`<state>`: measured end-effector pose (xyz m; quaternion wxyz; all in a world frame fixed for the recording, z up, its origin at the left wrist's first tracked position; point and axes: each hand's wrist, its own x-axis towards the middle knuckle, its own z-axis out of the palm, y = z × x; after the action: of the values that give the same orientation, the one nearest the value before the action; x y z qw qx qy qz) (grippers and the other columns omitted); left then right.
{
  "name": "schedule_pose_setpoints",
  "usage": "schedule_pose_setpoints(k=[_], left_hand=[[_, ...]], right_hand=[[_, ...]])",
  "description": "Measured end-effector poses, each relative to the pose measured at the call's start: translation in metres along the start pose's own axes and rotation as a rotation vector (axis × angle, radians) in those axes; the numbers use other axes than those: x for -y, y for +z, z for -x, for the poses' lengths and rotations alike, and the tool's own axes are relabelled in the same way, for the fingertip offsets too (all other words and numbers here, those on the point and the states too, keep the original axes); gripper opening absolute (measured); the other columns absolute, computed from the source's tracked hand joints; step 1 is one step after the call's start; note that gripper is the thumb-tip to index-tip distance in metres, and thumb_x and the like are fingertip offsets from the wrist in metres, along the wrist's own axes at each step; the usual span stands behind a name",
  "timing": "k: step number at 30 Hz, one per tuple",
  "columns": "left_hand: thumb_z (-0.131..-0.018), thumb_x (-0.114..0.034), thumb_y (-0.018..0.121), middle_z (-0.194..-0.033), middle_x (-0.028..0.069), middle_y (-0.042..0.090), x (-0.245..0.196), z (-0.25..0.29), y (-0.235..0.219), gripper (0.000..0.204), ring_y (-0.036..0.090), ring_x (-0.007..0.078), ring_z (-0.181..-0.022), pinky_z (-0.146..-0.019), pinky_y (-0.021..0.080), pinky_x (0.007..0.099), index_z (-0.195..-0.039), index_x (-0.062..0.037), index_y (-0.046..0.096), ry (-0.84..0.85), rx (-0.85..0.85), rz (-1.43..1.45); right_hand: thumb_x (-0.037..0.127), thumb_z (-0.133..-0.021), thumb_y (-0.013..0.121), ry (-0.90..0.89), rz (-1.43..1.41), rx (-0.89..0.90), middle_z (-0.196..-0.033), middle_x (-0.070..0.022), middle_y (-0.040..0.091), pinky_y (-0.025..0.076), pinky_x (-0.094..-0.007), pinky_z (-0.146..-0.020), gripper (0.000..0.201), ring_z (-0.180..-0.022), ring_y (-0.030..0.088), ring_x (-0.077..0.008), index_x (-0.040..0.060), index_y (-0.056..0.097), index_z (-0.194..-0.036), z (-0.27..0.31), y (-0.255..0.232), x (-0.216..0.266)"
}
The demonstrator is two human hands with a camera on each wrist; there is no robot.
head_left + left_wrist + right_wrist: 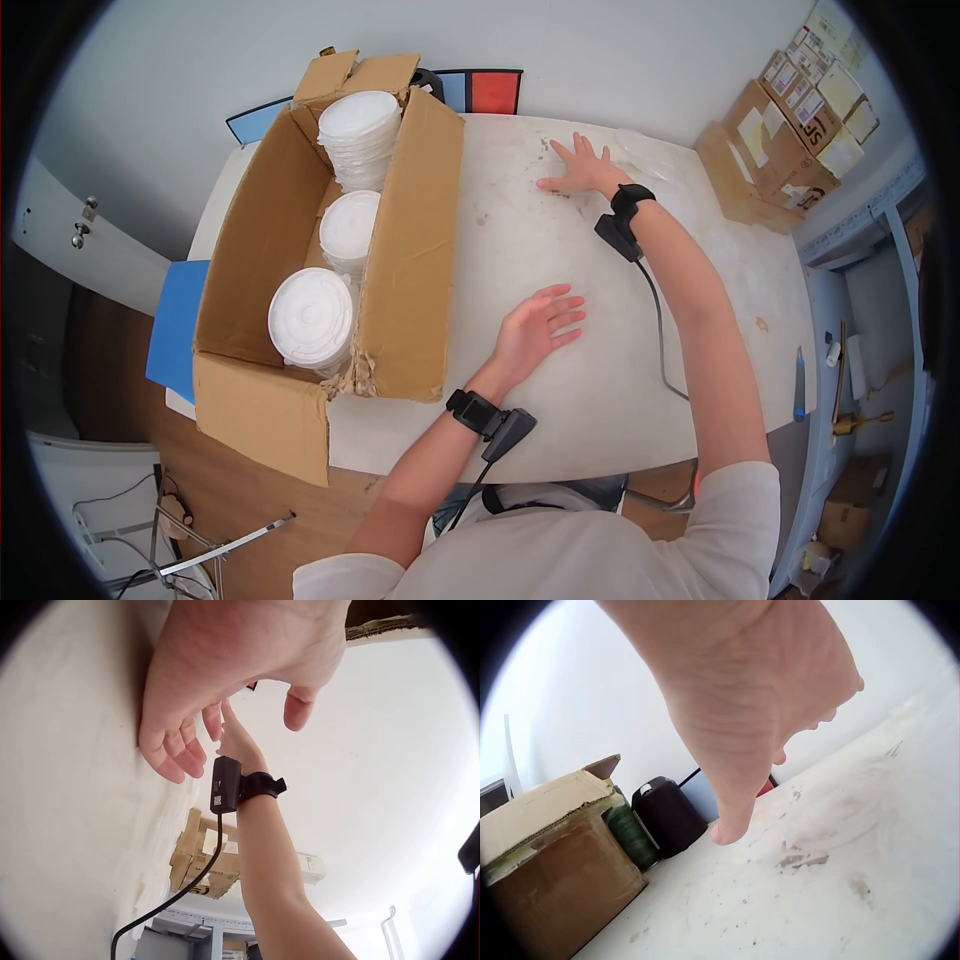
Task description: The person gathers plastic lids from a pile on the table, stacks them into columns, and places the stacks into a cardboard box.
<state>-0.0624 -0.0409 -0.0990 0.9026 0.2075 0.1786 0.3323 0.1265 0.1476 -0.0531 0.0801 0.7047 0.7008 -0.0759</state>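
Observation:
My left hand [536,330] is over the middle of the white table [600,400], its fingers loosely bent and holding nothing. In the left wrist view, the edge of that hand [232,652] lies right at the tabletop. Farther back, my right hand [582,168] reaches out with spread fingers and holds nothing. The right wrist view shows its thumb [733,817] pointing down close over the marked tabletop. Left of both hands stands an open cardboard box [415,250]. Inside are three stacks of round white lids, at the back [358,125], middle [349,228] and front [312,315].
Several cardboard boxes [775,150] stand at the back right corner. Behind the open box are a black object [667,817] and a green roll [630,832]. A blue cutter [799,385] lies near the right edge. Cables [660,330] run from both wrist cameras.

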Motion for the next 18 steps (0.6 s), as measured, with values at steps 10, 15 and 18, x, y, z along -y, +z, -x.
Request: schedule_pose_setpoints(k=[10,15,18], left_hand=[[-0.082,-0.029,0.041,-0.119,0.0148,0.049,-0.001,-0.001,-0.002,0.045,0.048,0.0247,-0.107,-0.092,0.037,0.0387,-0.120,-0.0043,0.042,0.020,-0.013,-0.011],[-0.082,-0.029,0.042,-0.119,0.0149,0.049,-0.001,0.000,-0.002,0.045,0.048,0.0251,-0.107,-0.092,0.037,0.0396,-0.120,-0.0037,0.042,0.029,0.002,-0.023],[-0.082,-0.029,0.042,-0.119,0.0155,0.048,-0.003,0.001,0.000,0.045,0.048,0.0256,-0.107,-0.092,0.037,0.0402,-0.119,-0.0031,0.042,0.030,-0.024,-0.032]], right_hand=[[0.004,-0.079,0.045,-0.346,0.066,-0.169,-0.115,-0.0268,0.046,0.042,-0.0411,-0.089,0.051,-0.107,0.048,-0.0383,0.0074,0.033,-0.129,0.029,0.024,-0.001],[0.004,-0.077,0.051,-0.276,-0.690,-0.149,-0.097,-0.0195,0.059,0.047,-0.0363,-0.079,0.043,-0.087,0.061,-0.0282,-0.0026,0.042,-0.118,0.035,-0.026,-0.027],[0.013,-0.075,0.059,-0.229,-1.027,-0.254,-0.090,-0.0141,0.061,0.048,-0.0316,-0.070,0.037,-0.075,0.063,-0.0198,-0.0061,0.051,-0.106,0.042,-0.046,-0.065]])
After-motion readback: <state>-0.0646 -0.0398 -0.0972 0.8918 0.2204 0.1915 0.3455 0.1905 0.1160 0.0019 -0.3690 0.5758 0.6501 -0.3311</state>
